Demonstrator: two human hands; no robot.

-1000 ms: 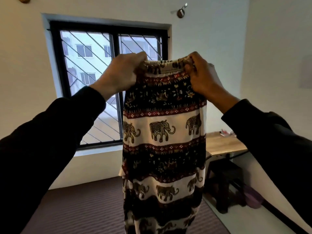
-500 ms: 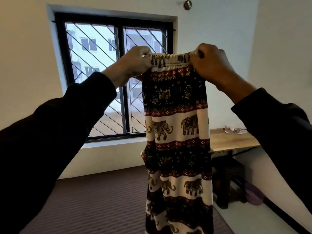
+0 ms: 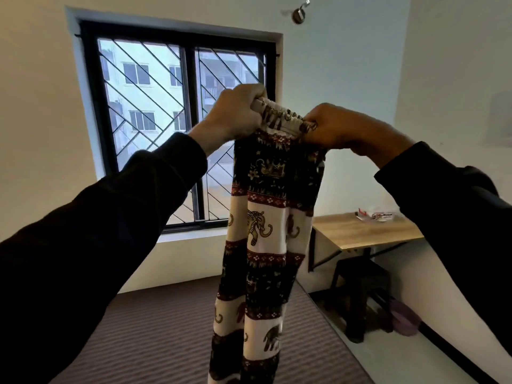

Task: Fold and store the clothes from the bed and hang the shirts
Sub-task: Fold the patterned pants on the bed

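Both hands up front: left hand (image 3: 235, 115) and right hand (image 3: 340, 128) each grip the gathered waistband of the elephant-print pants (image 3: 263, 231), which hang bunched over the striped bed (image 3: 166, 333). Behind, a wooden desk (image 3: 365, 231) and barred window (image 3: 180, 128).

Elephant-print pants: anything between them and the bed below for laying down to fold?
Nothing visible. Both hands, left and right, grip the waistband of the elephant-print pants, which hang straight down over the striped bed cover. The wooden desk stands off to the right.
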